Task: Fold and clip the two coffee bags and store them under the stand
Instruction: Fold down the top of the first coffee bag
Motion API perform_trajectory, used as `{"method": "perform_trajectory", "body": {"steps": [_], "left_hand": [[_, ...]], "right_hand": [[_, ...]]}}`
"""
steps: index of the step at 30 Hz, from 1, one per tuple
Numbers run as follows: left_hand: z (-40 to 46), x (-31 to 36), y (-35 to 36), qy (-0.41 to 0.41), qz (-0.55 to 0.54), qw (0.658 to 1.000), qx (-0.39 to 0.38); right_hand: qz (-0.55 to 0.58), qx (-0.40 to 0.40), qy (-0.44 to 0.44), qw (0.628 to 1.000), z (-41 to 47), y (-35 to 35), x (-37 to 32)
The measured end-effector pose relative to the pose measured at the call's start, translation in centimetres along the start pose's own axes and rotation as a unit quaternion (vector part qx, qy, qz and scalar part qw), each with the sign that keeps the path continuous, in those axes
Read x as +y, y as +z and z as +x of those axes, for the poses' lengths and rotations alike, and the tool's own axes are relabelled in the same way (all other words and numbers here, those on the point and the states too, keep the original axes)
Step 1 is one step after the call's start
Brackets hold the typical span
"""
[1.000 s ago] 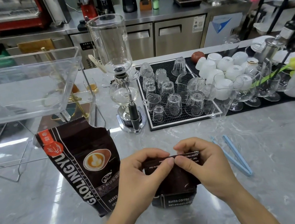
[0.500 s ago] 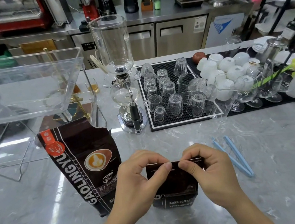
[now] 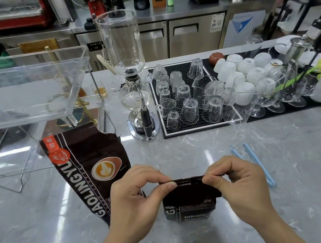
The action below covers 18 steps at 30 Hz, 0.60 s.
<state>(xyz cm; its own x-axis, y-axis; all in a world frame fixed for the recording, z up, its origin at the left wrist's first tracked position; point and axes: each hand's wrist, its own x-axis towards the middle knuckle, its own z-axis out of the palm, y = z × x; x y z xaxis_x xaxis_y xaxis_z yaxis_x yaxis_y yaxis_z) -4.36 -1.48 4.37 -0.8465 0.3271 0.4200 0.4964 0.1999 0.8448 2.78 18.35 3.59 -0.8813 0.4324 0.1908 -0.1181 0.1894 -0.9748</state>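
A small dark coffee bag (image 3: pixel 189 203) stands on the marble counter right in front of me, its top rolled down. My left hand (image 3: pixel 137 198) and my right hand (image 3: pixel 238 184) both pinch the folded top edge, one at each end. A second, taller coffee bag (image 3: pixel 88 168) marked GAOLINGYU stands unfolded just to the left, touching my left hand. Two light blue clips (image 3: pixel 254 163) lie on the counter to the right of my right hand. The clear acrylic stand (image 3: pixel 28 94) is at the back left.
A glass siphon coffee maker (image 3: pixel 131 80) stands behind the bags. A black mat (image 3: pixel 163 135) holds several upturned glasses, with white cups and stemmed glasses further right. A small glass of amber liquid (image 3: pixel 100 90) sits by the stand.
The top of the small bag has been rolled further down, so the bag is shorter. Both hands have moved a little apart along the folded edge.
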Motion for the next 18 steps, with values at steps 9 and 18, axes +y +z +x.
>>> {"method": "perform_trajectory", "body": {"steps": [9,18], "left_hand": [[-1.2,0.5,0.5,-0.057,-0.013,0.998,-0.014],[-1.7,-1.2,1.0,-0.109,-0.005,0.992,-0.059]], "right_hand": [[0.017,-0.086,0.024,0.996,-0.6,-0.4,0.6],[-0.06,-0.059,0.052,0.995,-1.8,0.2,2.9]]}}
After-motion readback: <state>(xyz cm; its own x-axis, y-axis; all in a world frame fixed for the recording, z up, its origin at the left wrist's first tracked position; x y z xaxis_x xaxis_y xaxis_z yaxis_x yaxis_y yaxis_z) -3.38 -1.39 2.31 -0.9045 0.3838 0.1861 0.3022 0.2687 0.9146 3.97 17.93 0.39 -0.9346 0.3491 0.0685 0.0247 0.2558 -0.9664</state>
